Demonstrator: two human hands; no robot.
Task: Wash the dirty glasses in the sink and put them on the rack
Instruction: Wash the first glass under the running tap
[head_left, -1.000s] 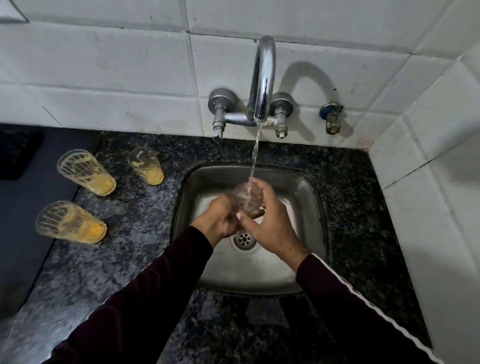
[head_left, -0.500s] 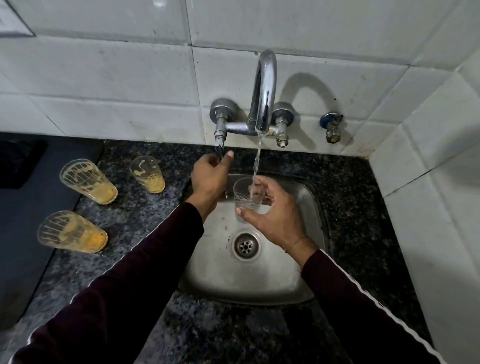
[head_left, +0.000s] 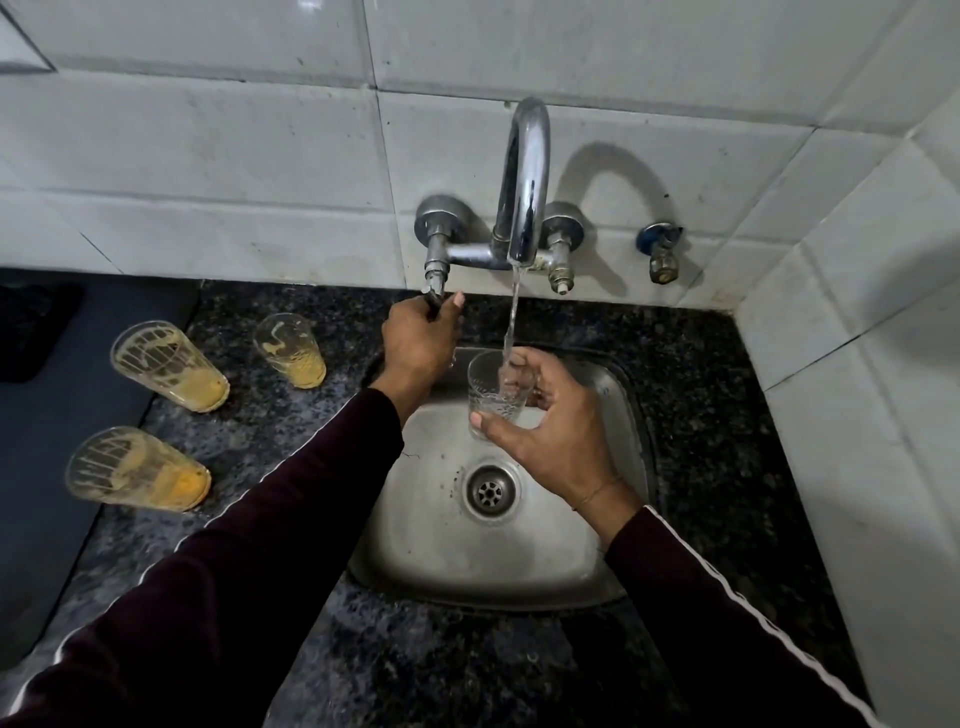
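My left hand (head_left: 418, 343) is reached far, fingers curled round the tap handle (head_left: 432, 297), arm stretched out in a dark sleeve. My right hand (head_left: 550, 434) is nearer and to the right, thumb and fingers wrapped round a clear glass (head_left: 493, 397), held upright, wrist bent.

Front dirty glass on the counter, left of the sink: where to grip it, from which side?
Grip the front glass around its wall at mid-height, coming from the sink side. It stands upright and apart from the other two glasses, so its right flank is open. It flares toward the rim, so a lower grip is narrower.
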